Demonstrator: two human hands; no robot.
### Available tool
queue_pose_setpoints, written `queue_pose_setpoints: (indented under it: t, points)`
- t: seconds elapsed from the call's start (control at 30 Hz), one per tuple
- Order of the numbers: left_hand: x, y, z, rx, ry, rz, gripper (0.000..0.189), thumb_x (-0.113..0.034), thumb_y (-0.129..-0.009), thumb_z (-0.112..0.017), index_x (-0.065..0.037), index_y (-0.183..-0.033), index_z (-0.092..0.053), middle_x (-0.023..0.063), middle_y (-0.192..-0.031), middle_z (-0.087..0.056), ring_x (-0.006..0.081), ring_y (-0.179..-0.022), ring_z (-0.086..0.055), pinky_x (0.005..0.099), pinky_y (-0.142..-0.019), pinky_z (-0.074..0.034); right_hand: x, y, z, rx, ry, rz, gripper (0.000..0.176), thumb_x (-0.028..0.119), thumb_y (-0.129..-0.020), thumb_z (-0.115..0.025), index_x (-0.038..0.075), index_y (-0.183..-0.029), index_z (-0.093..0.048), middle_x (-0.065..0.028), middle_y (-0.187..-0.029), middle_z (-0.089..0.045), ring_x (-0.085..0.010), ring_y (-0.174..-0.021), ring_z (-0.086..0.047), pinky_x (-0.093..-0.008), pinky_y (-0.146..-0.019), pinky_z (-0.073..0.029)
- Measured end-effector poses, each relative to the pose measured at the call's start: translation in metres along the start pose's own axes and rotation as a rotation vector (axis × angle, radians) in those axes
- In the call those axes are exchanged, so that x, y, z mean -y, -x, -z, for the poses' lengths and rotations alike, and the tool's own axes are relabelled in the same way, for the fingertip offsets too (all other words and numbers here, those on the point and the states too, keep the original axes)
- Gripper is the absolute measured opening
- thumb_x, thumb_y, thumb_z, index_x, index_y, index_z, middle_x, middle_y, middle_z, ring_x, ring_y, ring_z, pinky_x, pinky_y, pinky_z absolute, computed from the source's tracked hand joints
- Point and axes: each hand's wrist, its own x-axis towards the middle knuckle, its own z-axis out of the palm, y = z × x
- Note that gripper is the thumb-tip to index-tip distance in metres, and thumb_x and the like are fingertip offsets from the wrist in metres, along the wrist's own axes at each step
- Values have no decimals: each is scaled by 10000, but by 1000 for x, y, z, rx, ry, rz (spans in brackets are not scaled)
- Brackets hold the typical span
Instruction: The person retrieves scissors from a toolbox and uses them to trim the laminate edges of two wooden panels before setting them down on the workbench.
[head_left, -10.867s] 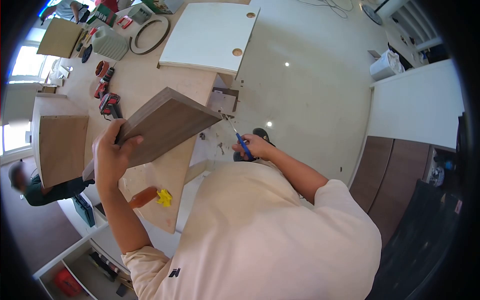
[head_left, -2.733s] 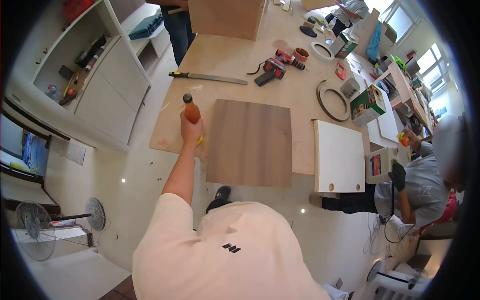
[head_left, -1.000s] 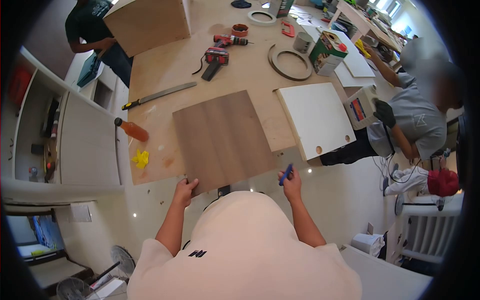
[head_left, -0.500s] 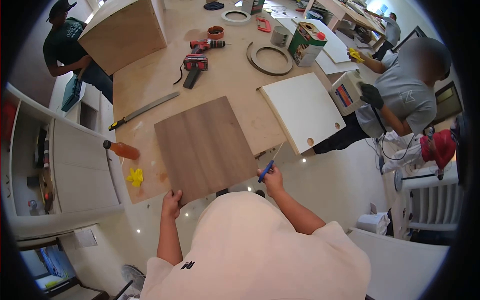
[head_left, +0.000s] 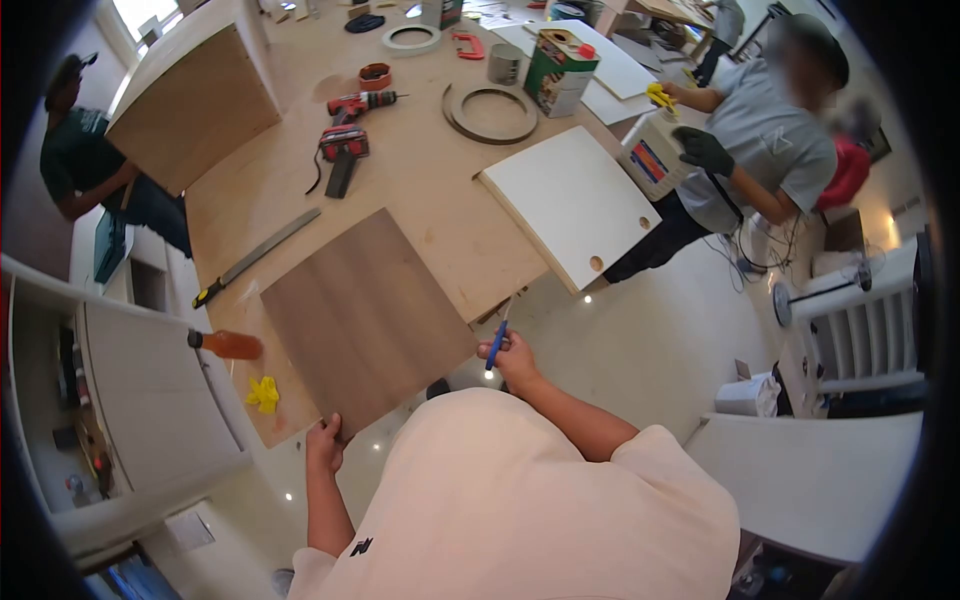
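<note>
The brown wood-grain panel point(head_left: 365, 320) lay flat on the pale plywood workbench point(head_left: 430, 200), and it was the only one of its kind. It was almost square. Its slightly longer axis and its grain ran away from the person, slanting to the left, and its near-left corner stuck out past the bench's near edge.

The left hand point(head_left: 325, 443) was closed on that corner, fingers curled under it. The right hand point(head_left: 515, 360) was wrapped round one slim blue-handled tool point(head_left: 495, 345), whose thin shaft pointed up and away towards the bench edge, just beside the panel's near-right corner. Whether the tip touched anything could not be told.

Left of the panel lay one orange bottle point(head_left: 228, 345) on its side and one crumpled yellow rag point(head_left: 263, 393). Further off were one long blade with a black-and-yellow handle point(head_left: 255, 258) and one white board with two round holes point(head_left: 570, 205).

Beyond those sat two red-and-black power tools point(head_left: 342, 150), one dark wooden ring point(head_left: 490, 112), one white ring point(head_left: 412, 38), one green tin point(head_left: 555, 70) and one large plywood box point(head_left: 190, 95).

A person in a grey shirt point(head_left: 770, 150) stood at the right of the bench, and a person in dark green point(head_left: 85, 170) at its left.
</note>
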Motion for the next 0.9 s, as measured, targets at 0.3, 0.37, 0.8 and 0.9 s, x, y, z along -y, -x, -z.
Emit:
queue_pose_setpoints:
  t: [0.3, 0.37, 0.8, 0.9]
  points:
    - [-85, 35, -32, -196, -1412, -123, 408, -363, -890, -684, 30, -999, -666, 118, -740, -680, 240, -711, -666, 346, -672, -517, -1, 31, 60, -121, 190, 226, 589, 91, -846, -742, -18, -1327, -419, -118, -1025, -666, -171, -852, -660, -298, -746, -542]
    - [-103, 31, -71, -90, -1334, -301, 414, -343, -886, -689, 46, -1022, -650, 148, -800, -686, 228, -739, -660, 353, -698, -517, -9, 21, 96, -249, 119, 288, 576, 100, -851, -742, -18, -1318, -425, -115, -1018, -668, -168, -829, -661, -292, -739, -540]
    - [13, -70, -466, 450, -673, 78, 465, -339, -961, -610, 45, -1215, -539, 134, -1090, -642, 247, -1019, -646, 364, -846, -552, 47, -90, 261, -518, -506, 181, 624, 179, -864, -750, 33, -1352, -389, -73, -1020, -667, -176, -830, -679, -250, -621, -462]
    - [43, -83, -504, 374, -561, 78, 450, -333, -951, -627, 34, -1198, -542, 117, -1073, -627, 238, -990, -642, 366, -830, -556, 76, -114, 281, -468, -538, 147, 594, 196, -858, -760, 46, -1317, -414, -63, -1030, -669, -175, -834, -682, -242, -577, -414]
